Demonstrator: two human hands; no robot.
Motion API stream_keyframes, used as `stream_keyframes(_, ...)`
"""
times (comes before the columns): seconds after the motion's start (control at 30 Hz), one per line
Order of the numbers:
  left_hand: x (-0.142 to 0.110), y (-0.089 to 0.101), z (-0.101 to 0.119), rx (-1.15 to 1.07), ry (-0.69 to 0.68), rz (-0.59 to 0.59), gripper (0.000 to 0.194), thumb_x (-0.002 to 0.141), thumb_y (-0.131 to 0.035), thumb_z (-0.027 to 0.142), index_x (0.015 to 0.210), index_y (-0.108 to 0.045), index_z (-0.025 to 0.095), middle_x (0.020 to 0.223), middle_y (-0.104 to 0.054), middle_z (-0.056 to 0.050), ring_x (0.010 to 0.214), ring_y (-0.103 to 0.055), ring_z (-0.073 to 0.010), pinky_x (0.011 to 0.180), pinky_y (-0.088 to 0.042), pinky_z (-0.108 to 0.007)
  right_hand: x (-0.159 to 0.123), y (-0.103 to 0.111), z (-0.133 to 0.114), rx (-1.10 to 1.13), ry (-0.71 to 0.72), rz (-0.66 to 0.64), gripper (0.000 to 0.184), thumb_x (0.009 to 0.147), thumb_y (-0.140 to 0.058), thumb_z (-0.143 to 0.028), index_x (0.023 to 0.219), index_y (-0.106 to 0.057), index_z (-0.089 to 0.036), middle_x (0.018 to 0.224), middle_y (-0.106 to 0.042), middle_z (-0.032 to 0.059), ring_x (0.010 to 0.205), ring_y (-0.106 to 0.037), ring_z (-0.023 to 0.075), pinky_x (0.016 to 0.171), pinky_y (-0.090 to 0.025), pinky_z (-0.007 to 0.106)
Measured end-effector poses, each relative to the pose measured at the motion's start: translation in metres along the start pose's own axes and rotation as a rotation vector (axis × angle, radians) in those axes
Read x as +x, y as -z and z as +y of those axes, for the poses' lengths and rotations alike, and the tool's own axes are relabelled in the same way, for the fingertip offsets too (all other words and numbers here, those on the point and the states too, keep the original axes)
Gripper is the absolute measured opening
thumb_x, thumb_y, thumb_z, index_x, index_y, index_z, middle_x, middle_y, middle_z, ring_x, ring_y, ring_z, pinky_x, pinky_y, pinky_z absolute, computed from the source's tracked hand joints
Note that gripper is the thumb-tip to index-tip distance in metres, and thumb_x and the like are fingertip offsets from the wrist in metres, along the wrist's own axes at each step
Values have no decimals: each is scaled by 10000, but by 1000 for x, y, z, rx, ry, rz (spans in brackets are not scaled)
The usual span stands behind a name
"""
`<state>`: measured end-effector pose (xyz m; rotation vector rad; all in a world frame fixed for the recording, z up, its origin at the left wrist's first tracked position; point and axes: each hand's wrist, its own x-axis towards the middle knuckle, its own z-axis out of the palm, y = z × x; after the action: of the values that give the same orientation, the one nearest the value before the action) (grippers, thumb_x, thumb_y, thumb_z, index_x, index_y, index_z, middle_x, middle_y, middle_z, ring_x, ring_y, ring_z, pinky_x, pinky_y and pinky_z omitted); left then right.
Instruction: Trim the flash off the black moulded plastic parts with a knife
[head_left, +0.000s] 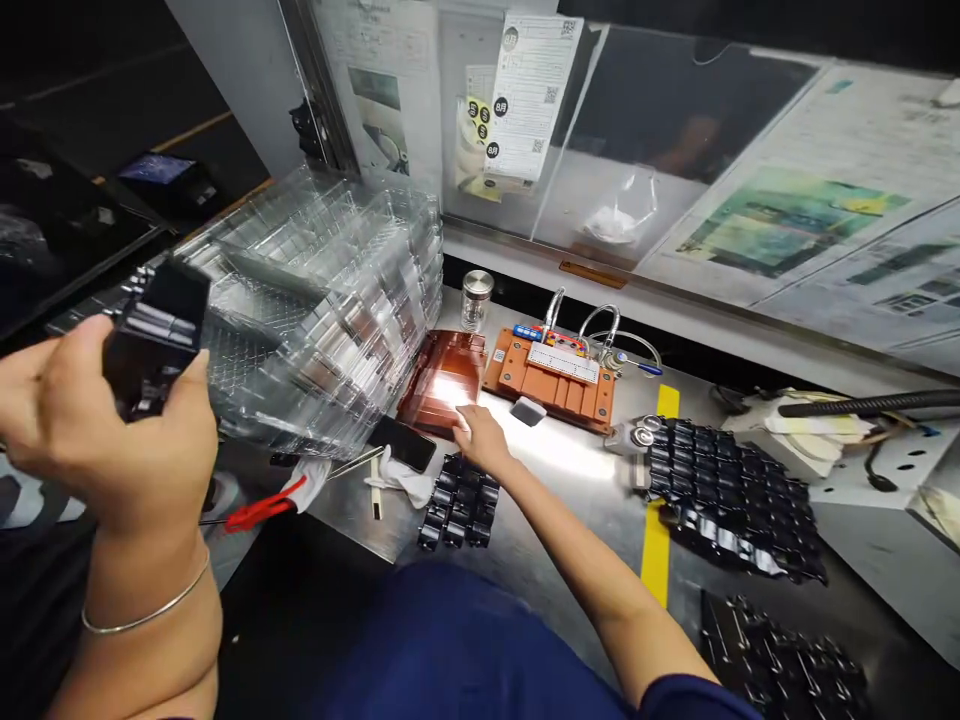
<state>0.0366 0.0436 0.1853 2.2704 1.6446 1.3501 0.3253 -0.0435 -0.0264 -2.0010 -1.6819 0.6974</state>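
Observation:
Raised at the left, my left hand (142,430) is closed around a glossy black plastic part (161,325), with thumb and fingers on its two sides. Over the bench, my right hand (484,438) is closed at the lower right corner of a see-through reddish-brown plastic tray (448,375); some of its fingers are hidden. Just below that hand lies a small group of black plastic parts (459,500). A stack of clear plastic trays (337,310) rises between my two hands.
An orange-brown fixture (551,385) with metal hoses stands behind, near a lidded glass jar (477,298). A phone (403,443), a white cloth (405,478) and a red-handled tool (262,507) lie nearby. Rows of black parts (727,480) sit right of yellow tape (655,560).

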Motion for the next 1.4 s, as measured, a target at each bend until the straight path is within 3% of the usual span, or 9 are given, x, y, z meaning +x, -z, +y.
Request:
stream_keyframes(0.13,7,-12,-13,342,-19,-141,503,854,-573,415,1333,-536,265,1396,-530,-154,1273,-450,-478,1002,-392,-699,32,-34,-14,-188,16,-113,742,740,-745,-258,1395,-432,-101,1502,-324,265,1419,-283,370,1113,-259,593)
stream_keyframes(0.3,-51,-59,2,-114,58,-105,303,747,-710,351,1028,-685,240,1119,-701,-119,1091,-634,-328,1007,-468,-503,35,-43,-10,-296,16,-199,421,885,-596,-214,1298,-553,-144,1441,-445,224,1380,-382,324,1095,-308,566)
stream_keyframes(0.4,-84,-115,5,-494,529,-715,273,754,-679,486,737,-672,213,755,-729,-83,812,-707,-280,811,-553,-441,25,-33,-8,-292,19,-189,346,964,-468,-264,1282,-577,-180,1382,-535,175,1322,-472,275,1073,-373,508)
stream_keyframes(0.5,-95,-178,-5,-594,681,-873,415,827,-571,561,718,-627,164,631,-698,-90,587,-690,-234,579,-561,-374,3,-20,-11,-270,40,-160,389,988,-408,-260,1352,-519,-177,1400,-521,158,1329,-468,254,1088,-368,484)
stream_keyframes(0.63,-99,-228,-14,-712,761,-947,313,905,-556,430,911,-636,127,829,-700,-45,703,-677,-153,665,-567,-340,-34,-4,-17,-212,138,-194,367,931,-548,-304,1287,-591,-229,1353,-580,104,1301,-504,238,1079,-398,440)
stream_keyframes(0.77,-109,-228,2,-783,673,-956,283,843,-627,406,908,-648,131,821,-721,-57,741,-695,-183,692,-577,-350,-40,14,-19,92,220,-113,487,768,-731,-434,1199,-654,-220,1210,-680,85,1131,-632,209,974,-497,337)
stream_keyframes(0.93,-112,-203,32,-776,401,-977,170,691,-679,339,796,-717,210,765,-762,-50,720,-706,-227,732,-563,-345,-15,37,-25,229,0,189,266,855,-650,-338,1039,-721,-160,962,-733,105,873,-679,185,784,-539,295)
stream_keyframes(1.23,-106,-188,47,-806,188,-1071,192,765,-607,322,828,-749,209,772,-773,-41,684,-715,-204,679,-566,-303,-13,90,-26,403,72,-176,153,856,-614,-156,887,-763,-147,819,-750,43,743,-669,130,697,-483,212)
stream_keyframes(1.4,-107,-183,51,-813,168,-1080,232,791,-577,345,826,-727,171,749,-767,-61,667,-721,-205,645,-578,-294,-16,100,-28,382,73,-188,161,829,-626,-131,920,-757,-144,833,-749,38,739,-662,122,677,-470,200)
